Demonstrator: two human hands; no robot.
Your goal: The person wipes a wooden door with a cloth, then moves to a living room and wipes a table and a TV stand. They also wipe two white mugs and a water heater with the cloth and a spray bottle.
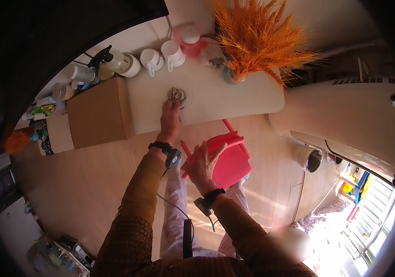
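A crumpled greyish cloth (pixel 177 94) lies on the pale tabletop (pixel 234 99). My left hand (pixel 171 119) reaches over the table's near edge with its fingers closed on the cloth. A red plastic chair (pixel 232 168) stands in front of me, close to the table, its back toward me. My right hand (pixel 202 168) is on the top of the chair's backrest, fingers spread over the rail and gripping it. Both wrists carry black straps with small devices.
A brown cardboard box (pixel 97 111) sits left on the table. White mugs (pixel 173 54), a spray bottle (pixel 114 60), and a pink-and-white container (pixel 191 39) line the back. Orange dried stalks (pixel 257 41) stand in a vase. Right are a large white appliance (pixel 340 111) and a bin (pixel 307 158).
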